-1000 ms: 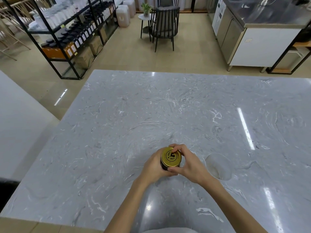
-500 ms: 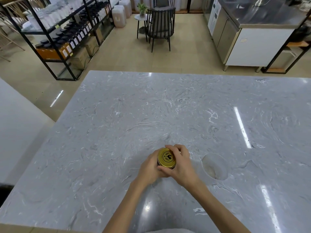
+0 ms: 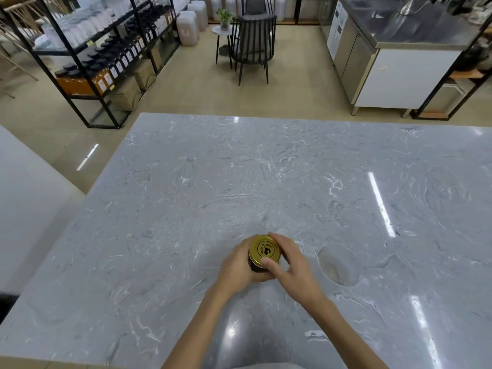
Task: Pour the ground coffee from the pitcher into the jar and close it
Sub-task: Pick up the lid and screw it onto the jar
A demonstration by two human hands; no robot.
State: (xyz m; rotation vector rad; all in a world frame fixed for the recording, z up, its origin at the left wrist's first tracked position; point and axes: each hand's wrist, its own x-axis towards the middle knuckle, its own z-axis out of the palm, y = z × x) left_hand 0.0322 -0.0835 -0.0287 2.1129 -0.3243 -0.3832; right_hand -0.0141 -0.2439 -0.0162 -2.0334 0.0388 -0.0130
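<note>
Head view showed the small dark glass jar (image 3: 256,266) just below the middle of the frame, standing on the grey marbled stone surface (image 3: 186,209) or held barely above it; which of the two could not be told, since its base was hidden by the hands. The left hand (image 3: 237,270) wrapped the jar's body from the left side of the frame, fingers closed around the glass. The right hand (image 3: 288,265) sat over the round gold metal lid (image 3: 264,249), its fingers curled round the far rim and the thumb pressed on the near edge, gripping the lid. The lid looked to lie flat on the mouth, so the closing step seemed to be in hand, with the pouring apparently done; no pitcher was in view. The likely trouble from here was a crooked start on the thread: if the lid went on slightly tilted, it could bind and feel tight while not sealing. A loose hold by the left hand could let the smooth glass spin with the lid instead. As for looks, the jar was short and squat, its contents dark, and the lid was shiny gold with a black round emblem printed at its centre, too small to read.
</note>
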